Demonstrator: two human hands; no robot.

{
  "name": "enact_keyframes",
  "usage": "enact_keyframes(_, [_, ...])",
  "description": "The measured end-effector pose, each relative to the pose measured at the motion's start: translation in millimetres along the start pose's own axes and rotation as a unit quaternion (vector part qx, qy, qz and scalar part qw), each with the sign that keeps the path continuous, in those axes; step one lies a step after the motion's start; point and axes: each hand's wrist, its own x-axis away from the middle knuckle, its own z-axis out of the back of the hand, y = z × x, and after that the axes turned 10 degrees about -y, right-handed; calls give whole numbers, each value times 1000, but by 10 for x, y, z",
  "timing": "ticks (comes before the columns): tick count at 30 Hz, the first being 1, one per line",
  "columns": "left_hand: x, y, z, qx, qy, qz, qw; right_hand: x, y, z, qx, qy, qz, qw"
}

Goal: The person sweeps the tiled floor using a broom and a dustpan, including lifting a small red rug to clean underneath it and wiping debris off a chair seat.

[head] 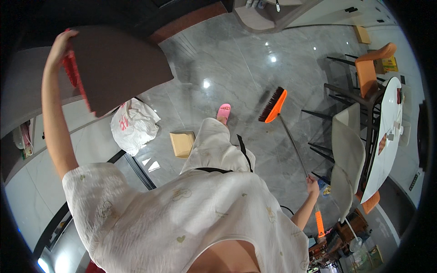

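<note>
My left hand (62,47) is raised at the upper left, gripping the edge of a floor mat (119,65). The mat hangs lifted with its dark brown underside showing and a strip of red face along the near edge. My right hand (312,186) is closed around the grey metal handle of a broom (295,146). The broom's orange head (277,105) with dark bristles lies on the grey tiled floor (239,61) to the right of my foot in a pink slipper (224,110). Its orange grip end (319,221) extends behind my right hand.
A white plastic bag (135,126) stands on the floor below the mat. Near my legs lies a shallow tan container (182,144). On the right are a grey chair (346,150), an orange chair (368,73) and a white-topped table (385,143). A shelf unit (256,18) stands at the top.
</note>
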Motion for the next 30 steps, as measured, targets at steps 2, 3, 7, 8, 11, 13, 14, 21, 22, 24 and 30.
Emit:
enact_keyframes(2, [-25, 242, -705, -4, -19, 10, 1000, 142, -44, 41, -12, -21, -25, 999])
enact_keyframes(3, [-148, 207, -901, 24, -21, 40, 999, 88, 28, 27, -10, -21, -21, 1000])
enact_keyframes(7, [-801, -286, -2322, 147, -150, 46, 977, 211, 135, 98, -21, -10, -14, 1000])
enact_keyframes(8, [-894, -422, -2731, 216, -147, 55, 964, 305, 61, 163, -25, -10, -13, 1000])
enact_keyframes(11, [-1047, -681, -3771, 298, -121, 153, 934, 432, 75, 244, 17, -16, -69, 997])
enact_keyframes(13, [-1076, -1060, -4223, 295, -53, 240, 923, 597, 30, 284, 14, -5, -79, 997])
enact_keyframes(14, [-1103, -1323, -4378, 272, -60, 268, 922, 680, -9, 308, 10, 2, -83, 996])
enact_keyframes(21, [-1111, -1583, -4880, 321, -48, 351, 878, 908, 513, -46, -104, 30, -121, 987])
enact_keyframes(22, [-1142, -1706, -4938, 360, -52, 388, 847, 972, 395, -23, -81, 15, -121, 989])
enact_keyframes(24, [-1213, -1642, -5106, 357, -87, 362, 857, 1241, -460, 255, -81, -15, -225, 971])
enact_keyframes(30, [-1175, -1150, -5736, 416, -338, 205, 819, 1195, 246, -81, -109, -22, -229, 967])
